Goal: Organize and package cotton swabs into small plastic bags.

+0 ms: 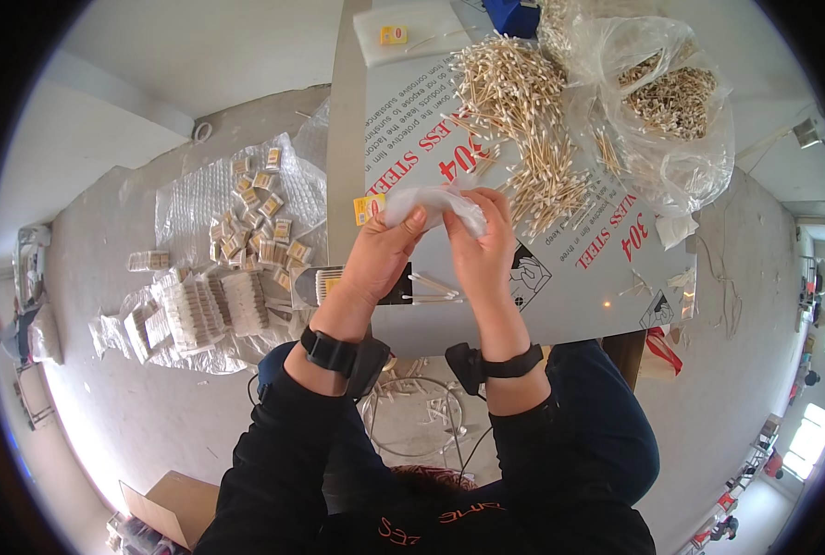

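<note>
"What's biggest here?"

"The film-covered steel table (560,310), under the hands. Going by the clock from the hands, a bubble-wrap sheet (183,199) spreads at nine, on the floor, with small swab packs (269,205) on it."

"And on the tabletop?"

"A clear plastic bag (607,55) of cotton swabs at two o'clock, and a heap of loose cotton swabs (514,92) at one."

"The hands?"

"Left hand (383,254) and right hand (483,242) are close together, each with thumb and fingers closed on a crumpled piece of translucent plastic (431,198). It bridges them, above the table's near part; bag or sheet, I can't tell."

"Anything smaller?"

"A yellow printed packet (367,210) at nine, just beside the left hand, and a yellow box (393,35) near twelve. Smallest, a few stray swabs (434,298) at six."
</note>
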`<state>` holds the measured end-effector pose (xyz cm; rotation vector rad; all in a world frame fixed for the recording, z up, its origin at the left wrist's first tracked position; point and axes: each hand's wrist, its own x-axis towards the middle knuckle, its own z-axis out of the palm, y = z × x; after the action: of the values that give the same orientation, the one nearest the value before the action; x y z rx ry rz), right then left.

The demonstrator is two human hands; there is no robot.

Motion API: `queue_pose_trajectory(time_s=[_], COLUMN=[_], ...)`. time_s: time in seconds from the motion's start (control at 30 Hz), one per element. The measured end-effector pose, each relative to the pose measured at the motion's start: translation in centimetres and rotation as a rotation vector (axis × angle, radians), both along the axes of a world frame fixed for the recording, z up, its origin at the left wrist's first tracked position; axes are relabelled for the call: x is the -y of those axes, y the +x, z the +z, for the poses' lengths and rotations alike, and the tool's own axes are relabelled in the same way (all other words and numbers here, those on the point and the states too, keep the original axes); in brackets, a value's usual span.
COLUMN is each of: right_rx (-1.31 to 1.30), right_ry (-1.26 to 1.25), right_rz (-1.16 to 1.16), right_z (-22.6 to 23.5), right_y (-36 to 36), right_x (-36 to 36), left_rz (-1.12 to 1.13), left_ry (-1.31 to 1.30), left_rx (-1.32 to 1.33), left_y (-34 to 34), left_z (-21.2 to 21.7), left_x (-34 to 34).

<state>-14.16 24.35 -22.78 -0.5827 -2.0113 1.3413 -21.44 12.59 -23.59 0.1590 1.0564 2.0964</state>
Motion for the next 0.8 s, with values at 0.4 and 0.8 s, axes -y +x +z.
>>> queue_pose_trajectory(time_s=[0.4,0.8], right_rx=[-0.061,0.228], right_ry=[-0.771,-0.213], right_rz=[0.27,0.221], right_z=[0.5,-2.7], right_y=[0.6,1.3], right_x=[-2.2,-3.2], left_rz=[-0.038,-0.078], left_ry=[0.014,-0.627], left_rx=[0.066,-0.596], left_y=[-0.8,0.5], left_z=[0.7,-0.3], left_x=[0.9,0.0])
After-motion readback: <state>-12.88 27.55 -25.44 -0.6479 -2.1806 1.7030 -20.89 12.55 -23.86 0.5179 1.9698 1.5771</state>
